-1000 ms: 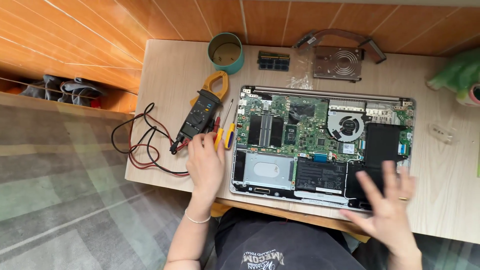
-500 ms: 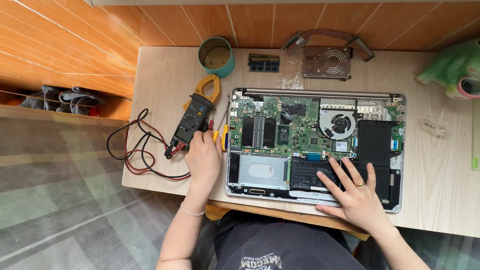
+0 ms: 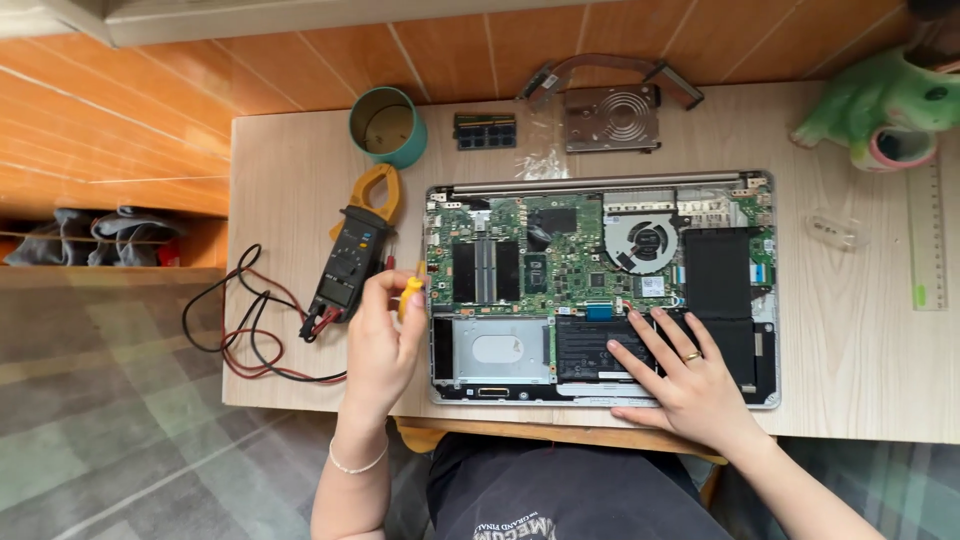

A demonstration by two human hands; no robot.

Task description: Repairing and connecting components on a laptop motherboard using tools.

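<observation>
On wooden table, left hand [image 3: 383, 335] fingers gripping yellow screwdriver [image 3: 409, 293], right hand [image 3: 690, 385] flat on opened laptop [image 3: 600, 280]

A pale wood-grain surface [image 3: 280, 190] fills the middle of the frame. On it lie an opened laptop [image 3: 600, 290] at centre, a clamp meter [image 3: 352, 255] with red and black leads [image 3: 250, 335] at left, a teal cup [image 3: 387, 125], a memory module [image 3: 485, 130] and a hard drive [image 3: 612, 118] along the top, and a ruler [image 3: 927, 240] at right.

Opened laptop [image 3: 600, 290] at table [image 3: 860, 370] centre; meter [image 3: 352, 255] at nine o'clock; cup [image 3: 387, 126] at eleven; hard drive [image 3: 611, 116] at twelve; ruler [image 3: 927, 240] at three.
</observation>
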